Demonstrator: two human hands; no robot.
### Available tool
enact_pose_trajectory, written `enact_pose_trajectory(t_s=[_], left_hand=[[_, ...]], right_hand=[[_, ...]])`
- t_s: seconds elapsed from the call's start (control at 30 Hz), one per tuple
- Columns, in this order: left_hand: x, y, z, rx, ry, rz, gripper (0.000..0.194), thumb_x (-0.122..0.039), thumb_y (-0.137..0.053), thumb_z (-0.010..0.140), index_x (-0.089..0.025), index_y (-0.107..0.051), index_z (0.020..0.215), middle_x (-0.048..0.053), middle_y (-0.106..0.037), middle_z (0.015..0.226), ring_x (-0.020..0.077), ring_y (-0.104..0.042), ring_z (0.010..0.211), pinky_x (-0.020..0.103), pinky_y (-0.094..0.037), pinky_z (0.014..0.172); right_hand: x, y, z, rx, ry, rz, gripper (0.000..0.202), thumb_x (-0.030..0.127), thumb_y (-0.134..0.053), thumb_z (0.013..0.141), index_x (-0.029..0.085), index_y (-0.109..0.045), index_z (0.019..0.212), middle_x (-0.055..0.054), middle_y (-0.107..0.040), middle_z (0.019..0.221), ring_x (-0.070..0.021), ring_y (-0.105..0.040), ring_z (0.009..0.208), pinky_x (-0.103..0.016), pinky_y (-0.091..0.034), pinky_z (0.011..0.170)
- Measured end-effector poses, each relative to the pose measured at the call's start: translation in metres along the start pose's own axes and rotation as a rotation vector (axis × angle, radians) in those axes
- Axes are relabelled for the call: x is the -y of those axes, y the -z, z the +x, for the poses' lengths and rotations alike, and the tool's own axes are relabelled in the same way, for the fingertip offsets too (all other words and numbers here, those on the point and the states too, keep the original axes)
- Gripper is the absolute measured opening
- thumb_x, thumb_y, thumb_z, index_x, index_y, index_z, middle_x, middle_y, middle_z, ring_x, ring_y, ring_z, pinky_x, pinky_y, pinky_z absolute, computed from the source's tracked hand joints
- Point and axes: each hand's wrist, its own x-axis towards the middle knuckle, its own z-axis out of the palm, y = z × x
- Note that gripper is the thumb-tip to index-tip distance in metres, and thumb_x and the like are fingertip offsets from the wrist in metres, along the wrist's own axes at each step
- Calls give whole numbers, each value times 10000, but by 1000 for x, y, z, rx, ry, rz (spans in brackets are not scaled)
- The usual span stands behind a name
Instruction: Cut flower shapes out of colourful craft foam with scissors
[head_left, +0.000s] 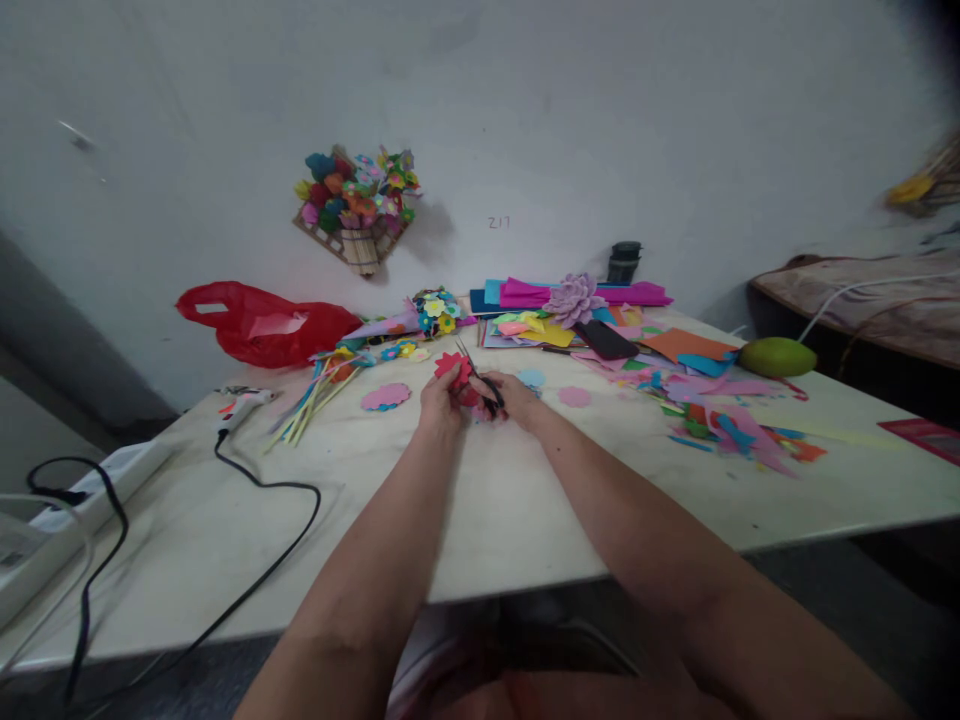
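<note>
Clearly, the red cutout [454,367] is flat and flower-shaped, with a matt face and notched edge, held over the worktop [510,520]; the left hand [442,398] pinches it between thumb and fingers, while the right hand [517,396] curls round the dark-handled scissors [493,393], thin blades beside the petals. Nearby lie pink discs [385,396] with scalloped edges; farther back sit a crinkled, glossy red plastic bag [274,340] and a many-petalled lilac flower [574,300].

Red plastic bag [255,347] on the tabletop [510,540], artificial flowers [356,190] in a woven holder [361,252] on the wall [712,120], dark lidded container [624,264], green oval fruit [777,357] at right, white power strip [133,476] at left.
</note>
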Motion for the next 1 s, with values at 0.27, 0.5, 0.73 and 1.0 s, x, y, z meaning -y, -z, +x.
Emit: enact_pose_trajectory(t_s=[0.27, 0.5, 0.73, 1.0], left_hand=[[2, 1, 0, -1, 0, 15, 37, -104, -660, 765, -131, -672, 788, 43, -687, 647, 135, -640, 524, 221, -518, 520], [1, -1, -1, -11, -5, 4, 79, -80, -628, 782, -123, -659, 724, 49, -677, 623, 126, -628, 509, 214, -510, 525], [1, -1, -1, -22, -9, 4, 55, -87, -654, 761, -135, -656, 736, 33, -675, 623, 122, -624, 507, 207, -506, 512], [0, 1, 3, -64, -47, 6, 89, -83, -708, 716, -134, -670, 778, 28, -688, 646, 116, -644, 541, 198, -519, 549]], right_hand=[[0, -2, 1, -20, -26, 17, 280, 415, -585, 874, 172, -544, 743, 43, -557, 498, -66, -470, 360, -166, -279, 312], [4, -3, -1, -34, -51, 40, 228, 349, -571, 878, 171, -539, 738, 54, -535, 478, -68, -460, 349, -170, -281, 302], [4, -3, -1, -35, -60, 48, 206, 347, -597, 848, 173, -545, 750, 56, -540, 485, -66, -456, 345, -170, -282, 302], [5, -4, -1, -51, -87, 40, 177, 333, -600, 845, 173, -567, 777, 67, -520, 480, -62, -443, 328, -168, -258, 297]])
